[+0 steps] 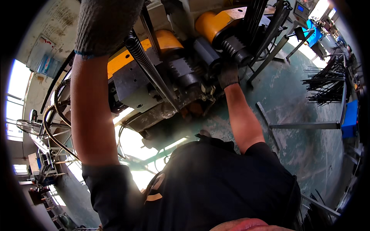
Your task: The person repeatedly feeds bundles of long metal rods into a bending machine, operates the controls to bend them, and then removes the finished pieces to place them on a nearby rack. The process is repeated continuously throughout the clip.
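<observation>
My left hand (106,27), in a grey knit glove with a blue cuff edge, is raised high over the left side of a yellow and dark-metal machine (129,82). Its fingers run out past the top edge, so what they touch is hidden. A long threaded rod (148,65) slants down beside it. Down by the machine's front, my right hand (229,75) wears a dark glove and reaches in next to a black cylinder (207,52). Shadow hides those fingers. Toothed metal cylinders (234,48) sit just above this hand.
A metal stand (304,125) with a long bar is on the green floor at right. Beyond it, a bundle of thin dark rods (325,84) rests near a blue box (350,119). Bent hoses (50,115) hang at left, near a fan (29,126).
</observation>
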`<state>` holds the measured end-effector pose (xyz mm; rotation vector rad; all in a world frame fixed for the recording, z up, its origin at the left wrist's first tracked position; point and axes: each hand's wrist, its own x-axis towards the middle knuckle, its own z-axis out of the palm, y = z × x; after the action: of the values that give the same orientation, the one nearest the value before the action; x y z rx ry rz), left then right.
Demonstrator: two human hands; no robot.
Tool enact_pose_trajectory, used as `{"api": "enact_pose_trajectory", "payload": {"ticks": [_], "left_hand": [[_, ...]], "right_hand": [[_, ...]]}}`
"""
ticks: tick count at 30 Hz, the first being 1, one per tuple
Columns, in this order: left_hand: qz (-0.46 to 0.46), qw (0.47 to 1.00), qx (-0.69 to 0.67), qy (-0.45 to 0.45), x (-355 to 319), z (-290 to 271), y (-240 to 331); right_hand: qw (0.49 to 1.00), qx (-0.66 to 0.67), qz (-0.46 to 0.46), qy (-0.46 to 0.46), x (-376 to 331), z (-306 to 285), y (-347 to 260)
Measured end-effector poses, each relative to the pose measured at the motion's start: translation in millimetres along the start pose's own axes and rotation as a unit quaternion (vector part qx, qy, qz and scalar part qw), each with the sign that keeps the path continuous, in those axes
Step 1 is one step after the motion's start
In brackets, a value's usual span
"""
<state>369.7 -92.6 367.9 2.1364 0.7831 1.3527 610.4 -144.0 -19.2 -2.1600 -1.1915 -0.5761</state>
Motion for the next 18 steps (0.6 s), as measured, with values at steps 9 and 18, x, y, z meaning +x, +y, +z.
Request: {"api": "enact_pose_trajectory", "payload": {"ticks": [9,18], "left_hand": [[-0.048,0.998,-0.028,-0.011,3,-4,5],[-0.002,0.999,-0.037,-0.018,6,-7,-5]], "right_hand": [[0.866,0.449,0.219,0.021,6,16,-1],[0.698,0.621,0.352,0.055,11,22,-5]]}}
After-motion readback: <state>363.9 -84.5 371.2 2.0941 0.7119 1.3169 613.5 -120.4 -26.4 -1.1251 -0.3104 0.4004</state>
